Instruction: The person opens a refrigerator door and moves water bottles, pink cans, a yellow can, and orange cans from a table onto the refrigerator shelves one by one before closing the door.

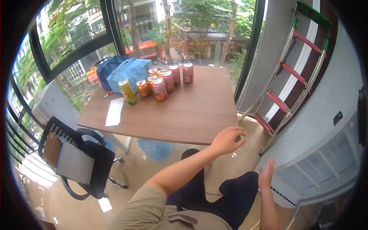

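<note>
My left hand [229, 140] is held out past the near right corner of the wooden table [191, 115], its fingers loosely bent and apart, with nothing seen in it. Lower and to the right, my right hand [266, 174] is raised beside a white fridge-like cabinet [322, 126], fingers up and spread, also holding nothing. Toward the back of the table stand several drink cans: pink ones [159, 89], orange ones [143, 88] and a taller yellow-green can [127, 92]. One pink can [188, 73] stands a little apart at the right. Neither hand touches the cans.
A light blue bag [130, 74] and a darker bag [105, 71] sit behind the cans; white paper [114, 112] lies in front. An office chair [103, 161] stands left, a folding ladder [285, 69] right. Under the table is a blue water bottle [154, 148].
</note>
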Tool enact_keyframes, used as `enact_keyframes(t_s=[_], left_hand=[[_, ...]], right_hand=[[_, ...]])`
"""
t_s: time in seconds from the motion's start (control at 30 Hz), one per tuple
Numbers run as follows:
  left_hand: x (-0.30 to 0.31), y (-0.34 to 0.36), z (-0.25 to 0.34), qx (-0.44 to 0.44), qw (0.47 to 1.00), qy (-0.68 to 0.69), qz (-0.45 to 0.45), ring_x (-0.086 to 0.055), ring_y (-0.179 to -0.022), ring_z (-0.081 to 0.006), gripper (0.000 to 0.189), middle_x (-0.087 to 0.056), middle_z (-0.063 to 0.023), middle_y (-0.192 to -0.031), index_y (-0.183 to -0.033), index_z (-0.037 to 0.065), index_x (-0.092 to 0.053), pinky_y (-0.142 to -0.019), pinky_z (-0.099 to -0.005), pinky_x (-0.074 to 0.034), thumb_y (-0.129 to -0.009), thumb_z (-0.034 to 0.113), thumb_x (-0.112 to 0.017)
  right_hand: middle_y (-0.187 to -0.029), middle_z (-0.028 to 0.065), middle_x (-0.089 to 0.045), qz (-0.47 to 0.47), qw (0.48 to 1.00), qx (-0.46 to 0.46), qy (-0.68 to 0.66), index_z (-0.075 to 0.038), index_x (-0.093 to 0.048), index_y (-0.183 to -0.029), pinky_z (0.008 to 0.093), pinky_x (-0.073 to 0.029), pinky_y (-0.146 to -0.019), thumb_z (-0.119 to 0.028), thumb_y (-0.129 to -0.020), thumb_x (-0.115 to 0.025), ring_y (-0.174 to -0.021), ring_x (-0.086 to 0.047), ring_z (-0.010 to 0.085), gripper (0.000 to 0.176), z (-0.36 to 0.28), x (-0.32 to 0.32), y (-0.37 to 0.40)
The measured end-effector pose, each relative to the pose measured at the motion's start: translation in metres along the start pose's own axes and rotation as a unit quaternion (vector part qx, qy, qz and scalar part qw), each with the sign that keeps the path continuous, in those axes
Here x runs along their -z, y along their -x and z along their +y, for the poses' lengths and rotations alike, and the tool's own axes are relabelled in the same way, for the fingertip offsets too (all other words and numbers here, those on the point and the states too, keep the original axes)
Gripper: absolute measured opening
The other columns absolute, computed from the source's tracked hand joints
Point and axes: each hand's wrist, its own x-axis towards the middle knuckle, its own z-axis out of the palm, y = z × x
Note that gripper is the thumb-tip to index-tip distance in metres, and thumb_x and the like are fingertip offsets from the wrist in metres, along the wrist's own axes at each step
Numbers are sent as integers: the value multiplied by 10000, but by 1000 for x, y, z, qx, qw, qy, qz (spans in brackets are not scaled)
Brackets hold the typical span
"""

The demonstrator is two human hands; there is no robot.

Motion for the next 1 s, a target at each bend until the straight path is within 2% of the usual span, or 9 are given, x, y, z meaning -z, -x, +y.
enact_keyframes(t_s=[0.03, 0.1, 0.17, 0.3, 0.37, 0.47, 0.6, 0.83, 1.0], left_hand=[[4, 2, -8, 2, 1000, -6, -5, -623, -1365, -304, 325, -702, -115, -1387, -1170, 42, -761, -1174, -465, -474, -1013, 324, -723], [11, 4, -37, 99, 956, 229, 153, -679, -1255, -233, 242, -721, -86, -1319, -1170, 26, -735, -1015, -389, -564, -991, 188, -754], [35, 9, -80, 109, 931, 196, 287, -668, -1227, -202, 294, -713, -82, -1258, -1275, 39, -676, -953, -318, -567, -992, 98, -729], [121, 28, -127, 208, 802, 282, 484, -620, -1318, -292, 492, -559, -156, -1481, -1442, 36, -514, -1086, -384, -514, -987, 45, -701], [152, 41, -168, 169, 815, 95, 546, -530, -1418, -323, 589, -487, -168, -1548, -1484, -3, -478, -1187, -437, -426, -964, 73, -745], [190, 41, -192, 175, 792, 3, 585, -447, -1482, -351, 774, -488, -209, -1534, -1544, -26, -427, -1248, -458, -346, -912, 180, -823], [204, 10, -185, 198, 807, -57, 554, -479, -1454, -381, 940, -494, -208, -1534, -1575, 21, -422, -1219, -461, -396, -831, 313, -916], [210, -8, -176, 325, 766, -136, 537, -551, -1389, -381, 889, -557, -192, -1491, -1534, 60, -488, -1161, -477, -459, -814, 360, -915], [209, -2, -187, 304, 752, -170, 559, -608, -1310, -402, 831, -640, -219, -1378, -1407, 23, -600, -1094, -484, -494, -738, 379, -941]], right_hand=[[-1726, 271, -311, 9, 998, 56, -19, -3, -440, -1592, 553, -201, -1315, -373, -1068, -640, -1628, -229, 462, 672, -50, 2, -12], [-1704, 258, -361, 21, 986, 156, -58, -9, -483, -1564, 554, -234, -1301, -436, -1064, -635, -1609, -276, 468, 674, -130, 8, -36], [-1682, 248, -400, 18, 970, 228, -88, -17, -504, -1553, 560, -255, -1293, -517, -1055, -619, -1590, -318, 462, 714, -188, 9, -59], [-1661, 218, -436, -71, 952, 291, -62, -26, -506, -1559, 565, -251, -1304, -630, -1043, -569, -1574, -363, 408, 796, -263, -10, -101], [-1668, 197, -438, -105, 948, 297, -35, -30, -500, -1570, 561, -242, -1311, -663, -1036, -549, -1577, -366, 380, 829, -282, -22, -116], [-1678, 160, -443, -147, 939, 309, 9, -38, -493, -1586, 553, -227, -1322, -714, -1027, -516, -1581, -368, 334, 878, -295, -45, -143], [-1677, 149, -455, -136, 941, 308, 31, -45, -511, -1583, 544, -224, -1326, -741, -1021, -499, -1586, -362, 305, 895, -300, -54, -151], [-1664, 141, -476, -121, 950, 288, 15, -42, -545, -1555, 531, -238, -1324, -739, -1020, -505, -1581, -372, 301, 879, -303, -53, -147], [-1620, 173, -525, -97, 954, 282, -19, -35, -612, -1484, 519, -278, -1307, -676, -1021, -575, -1541, -437, 325, 792, -301, -54, -146]])
